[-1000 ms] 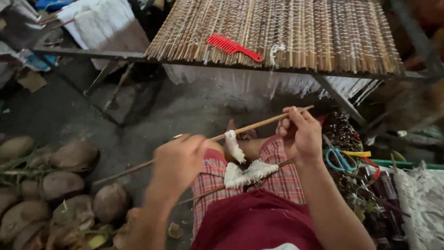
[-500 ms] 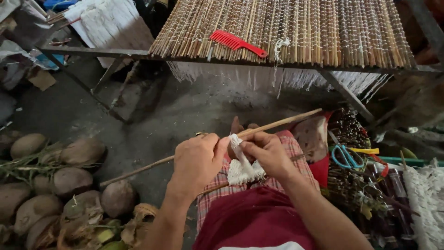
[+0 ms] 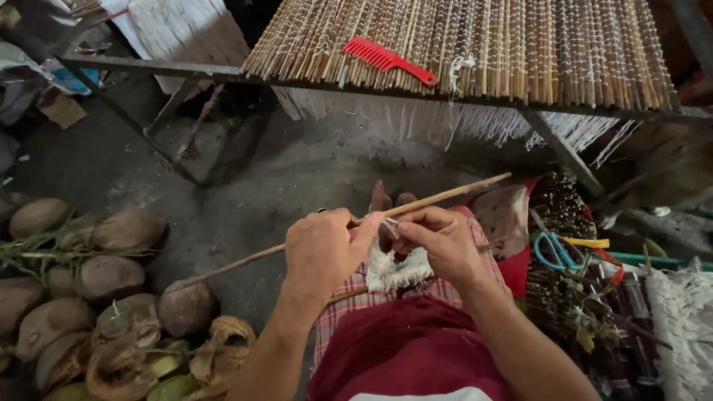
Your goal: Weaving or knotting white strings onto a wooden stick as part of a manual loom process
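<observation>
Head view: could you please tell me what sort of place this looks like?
Probably a home craft workshop for weaving stick mats: a woven stick mat lies on a metal frame, coconut husks are piled on the bare floor, and both hands work a long stick.

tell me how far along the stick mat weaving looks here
Done: a long stretch of woven stick mat lies tied with white string on the frame, a red comb on top. In hand: the left hand and right hand pinch white string around one long stick. Left: a bundle of loose sticks beside the blue scissors is unwoven.
</observation>
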